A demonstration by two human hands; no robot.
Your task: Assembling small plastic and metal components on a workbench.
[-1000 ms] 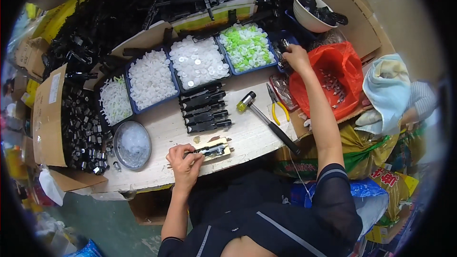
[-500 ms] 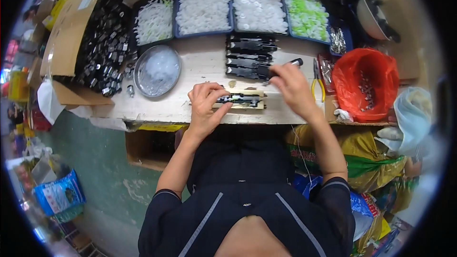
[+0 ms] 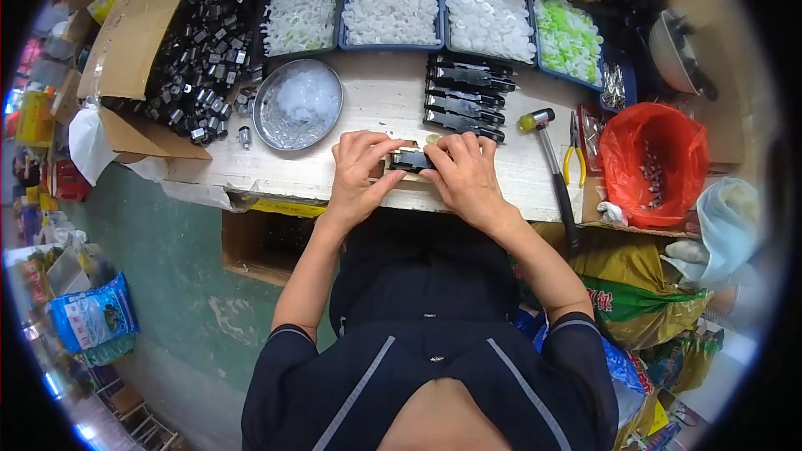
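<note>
Two at it, I see: left hand [image 3: 359, 179] and right hand [image 3: 469, 175], fingers clamped on the black part [image 3: 409, 160] right of the dish [image 3: 276, 130], seemingly steadying it; farther right lies the hammer [image 3: 558, 180], presumably for reach.

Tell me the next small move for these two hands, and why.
I'd probably press the black part down evenly, since the left hand and right hand have fingers at its opposite ends, while the mallet lies untouched to the right.
</note>
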